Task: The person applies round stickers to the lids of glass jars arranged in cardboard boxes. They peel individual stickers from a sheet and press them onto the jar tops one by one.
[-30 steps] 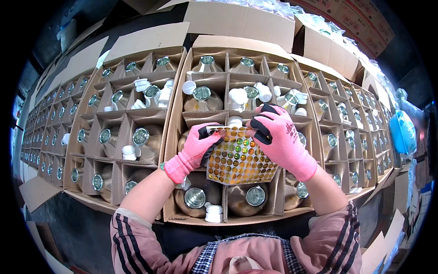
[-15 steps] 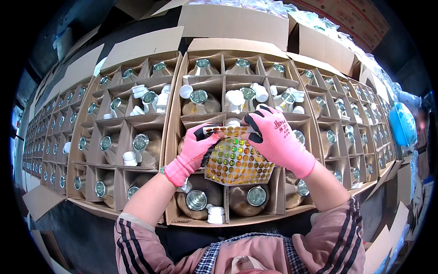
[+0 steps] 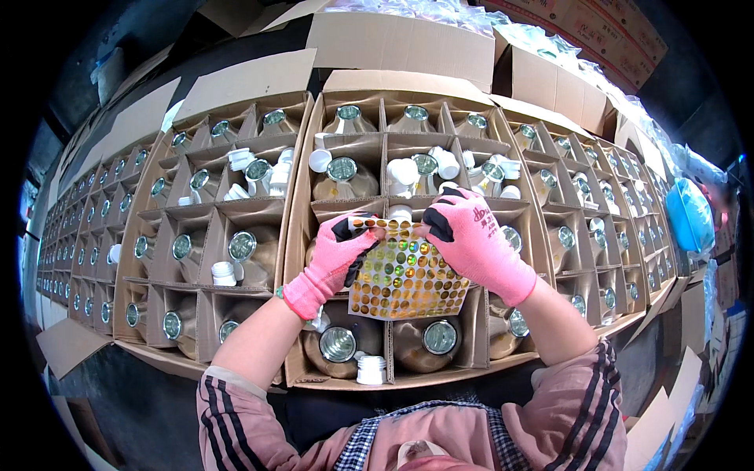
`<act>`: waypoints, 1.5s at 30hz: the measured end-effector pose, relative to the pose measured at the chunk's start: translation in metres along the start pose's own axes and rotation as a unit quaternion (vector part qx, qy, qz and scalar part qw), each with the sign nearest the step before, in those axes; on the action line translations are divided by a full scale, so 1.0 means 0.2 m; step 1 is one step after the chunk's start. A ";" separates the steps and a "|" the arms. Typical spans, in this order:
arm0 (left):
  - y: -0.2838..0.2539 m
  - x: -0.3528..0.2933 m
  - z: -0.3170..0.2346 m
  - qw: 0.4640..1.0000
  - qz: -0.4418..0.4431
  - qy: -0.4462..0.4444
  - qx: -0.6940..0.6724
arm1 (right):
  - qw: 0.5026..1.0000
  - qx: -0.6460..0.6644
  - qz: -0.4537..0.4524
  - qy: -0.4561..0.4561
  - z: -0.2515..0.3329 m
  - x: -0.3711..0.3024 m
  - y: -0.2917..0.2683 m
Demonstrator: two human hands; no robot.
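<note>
1. The left hand [image 3: 334, 263], in a pink glove with dark fingertips, grips the upper left corner of a sheet of round golden stickers [image 3: 404, 271]; it has shifted a little toward the top edge since a second ago, its thumb now pressed onto the sheet.
2. The right hand [image 3: 475, 243], gloved alike, pinches at the sheet's top edge. Half a second ago its fingers lay flatter across that edge; now they curl at one spot, which looks to me like a single sticker being picked off, though the sticker itself is too small to make out.
3. The sheet has barely moved: it hangs tilted over the middle compartments of the open cardboard carton [image 3: 302, 196] right in front of the person.
4. Below it stand amber bottles with foil-sealed mouths, one [image 3: 338, 344] left and one [image 3: 440, 337] right, in separate cells of the divider.
5. White caps [image 3: 371, 369] lie loose between bottles; more are heaped in the second row [image 3: 404, 171].
6. No tabletop shows; the cartons stand side by side in a long row curving off to the left [image 3: 94, 259], flaps open.
7. More brown boxes [image 3: 550, 78] are stacked behind, and a blue bag-like thing [image 3: 689, 216] sits far right.
</note>
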State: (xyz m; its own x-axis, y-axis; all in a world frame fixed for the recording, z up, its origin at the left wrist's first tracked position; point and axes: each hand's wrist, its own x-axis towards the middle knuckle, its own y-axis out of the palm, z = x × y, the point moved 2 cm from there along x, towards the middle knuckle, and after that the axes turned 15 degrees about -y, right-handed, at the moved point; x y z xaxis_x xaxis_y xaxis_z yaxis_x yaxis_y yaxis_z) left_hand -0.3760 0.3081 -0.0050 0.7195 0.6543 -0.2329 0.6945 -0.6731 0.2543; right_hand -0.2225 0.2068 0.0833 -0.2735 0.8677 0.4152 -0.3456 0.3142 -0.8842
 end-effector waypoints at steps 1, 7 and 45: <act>-0.01 0.00 0.01 1.000 0.008 -0.005 -0.015 | 1.000 0.001 -0.004 -0.001 0.00 0.00 0.00; -0.01 0.00 0.00 0.999 0.017 -0.019 -0.020 | 0.999 0.010 -0.047 -0.012 0.02 0.02 -0.03; -0.03 0.03 0.04 0.998 0.008 -0.045 -0.050 | 0.881 -0.298 0.341 0.137 -1.42 0.33 0.16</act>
State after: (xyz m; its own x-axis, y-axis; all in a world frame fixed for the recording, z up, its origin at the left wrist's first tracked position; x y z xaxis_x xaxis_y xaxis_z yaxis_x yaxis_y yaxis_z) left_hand -0.3759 0.3128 -0.0149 0.7313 0.6076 -0.3100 0.6819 -0.6419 0.3505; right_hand 0.0031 0.3823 0.0221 0.0198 0.9676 -0.2517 0.3697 -0.2410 -0.8973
